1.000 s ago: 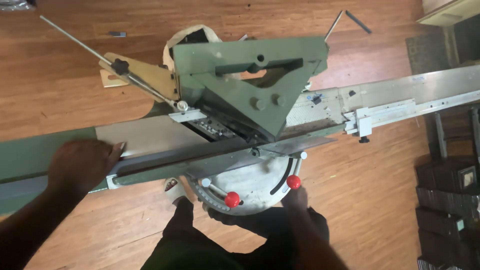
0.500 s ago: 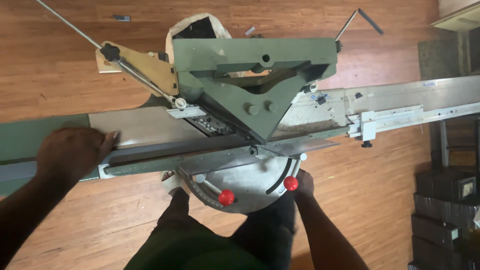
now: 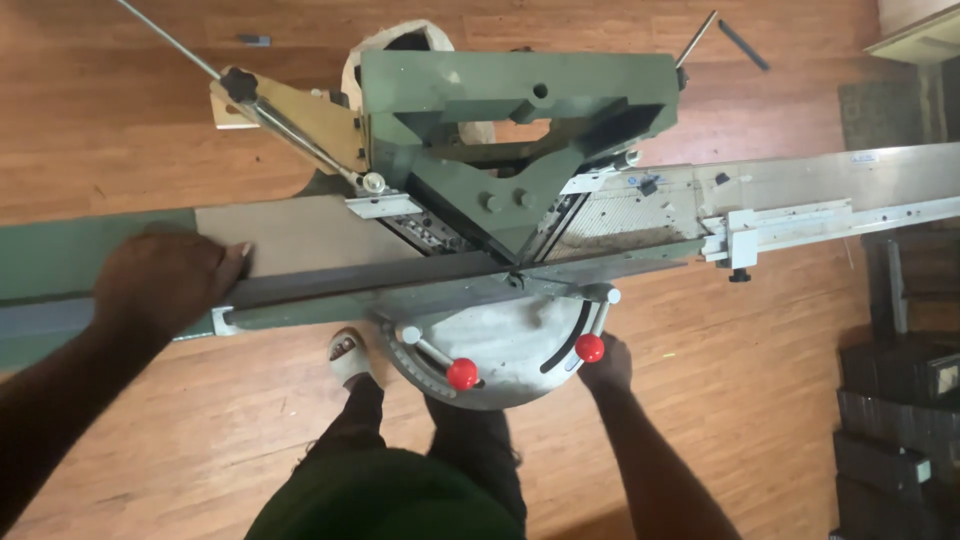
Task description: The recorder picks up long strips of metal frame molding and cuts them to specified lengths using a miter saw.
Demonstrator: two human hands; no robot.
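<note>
right hand [image 3: 607, 364] fingers hidden under saw base [image 3: 505, 345]

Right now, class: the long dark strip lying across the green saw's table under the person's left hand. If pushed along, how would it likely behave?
The dark strip looks straight and unsagging along its length, so probably stiff. It lies flat on the saw table, so it likely slides rather than rolls. The left hand presses only one end, so its far end might swing.
</note>
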